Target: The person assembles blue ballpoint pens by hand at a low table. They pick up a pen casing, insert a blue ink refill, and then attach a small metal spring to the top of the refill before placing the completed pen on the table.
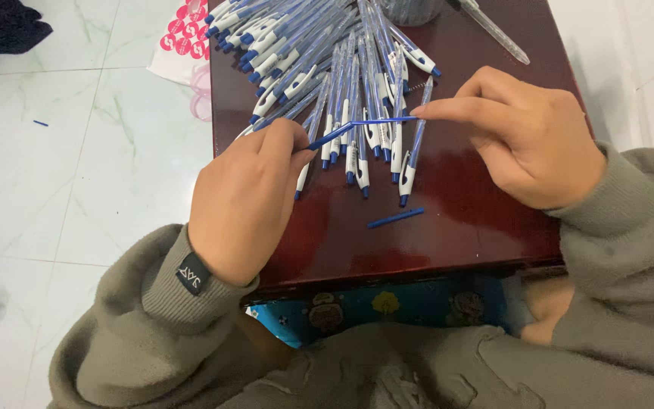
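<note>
Both hands, left [247, 198] and right [524, 135], pinch one blue refill [357, 127] (bent).

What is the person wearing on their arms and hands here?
Both hands, the left hand and the right hand, are bare, with no gloves, rings or watch showing. Both arms are in thick, fuzzy grey-green sleeves with ribbed cuffs. The left sleeve carries a small dark patch with a pale mark on its cuff; the right sleeve shows no such patch.

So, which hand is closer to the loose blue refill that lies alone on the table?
Right. The right hand is just above and right of the loose blue refill; the left hand sits farther off to its left.
</note>
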